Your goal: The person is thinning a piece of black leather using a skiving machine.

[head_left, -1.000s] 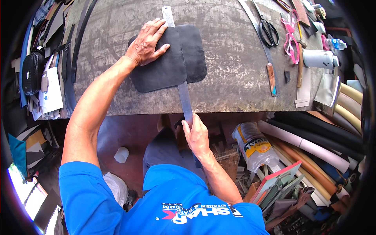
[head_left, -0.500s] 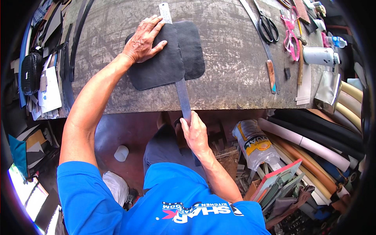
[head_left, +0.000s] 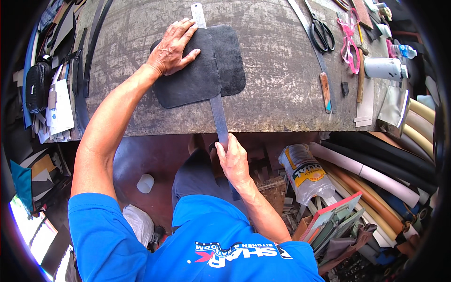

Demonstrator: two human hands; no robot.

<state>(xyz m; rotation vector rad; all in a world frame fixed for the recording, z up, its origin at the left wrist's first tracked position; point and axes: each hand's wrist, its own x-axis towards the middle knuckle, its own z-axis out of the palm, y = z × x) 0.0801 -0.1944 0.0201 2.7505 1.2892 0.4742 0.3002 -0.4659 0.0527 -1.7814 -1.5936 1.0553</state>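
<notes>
Two black leather pieces (head_left: 190, 87) with rounded corners lie on the worn workbench, the left one overlapping the other. A long steel ruler (head_left: 218, 113) runs between or beneath them, its far end showing past their top edge and its near end jutting over the bench's front edge. Flat on the left leather piece rests my left hand (head_left: 173, 49), thumb and fingers stretched out, pressing it down. My right hand (head_left: 233, 162) grips the near end of the ruler between thumb and fingers, just off the bench edge.
Black-handled scissors (head_left: 322, 36), a wooden-handled knife (head_left: 325, 91), a hammer (head_left: 361, 75) and a white canister (head_left: 383, 68) sit on the right of the bench (head_left: 282, 108). Black straps (head_left: 91, 51) lie at left. Material rolls (head_left: 366, 174) and a plastic bag (head_left: 307, 171) stand at lower right.
</notes>
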